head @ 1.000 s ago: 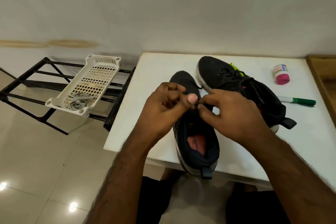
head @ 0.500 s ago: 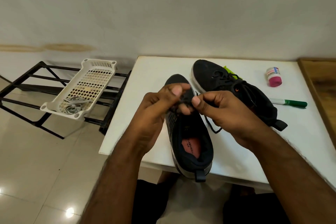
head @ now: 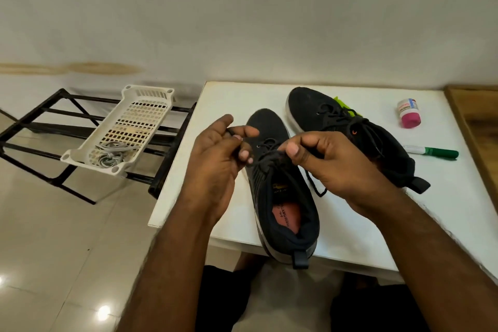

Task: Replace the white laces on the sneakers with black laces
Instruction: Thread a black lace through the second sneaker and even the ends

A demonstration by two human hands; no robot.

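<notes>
Pinching black lace (head: 269,155) ends over the near sneaker (head: 280,197) at frame centre, left hand (head: 215,167) and right hand (head: 331,162) both keep a closed grip.

Single view only, head-mounted, wide-angle, aimed forward and down from above the person's lap. Both forearms enter from the bottom edge; the left hand (head: 215,167) and right hand (head: 339,167) sit close, mid-frame. Beyond the fingers (head: 292,149) the white counter (head: 336,221) runs to the wall. Left of the fingers lies floor. No second view to compare.
</notes>
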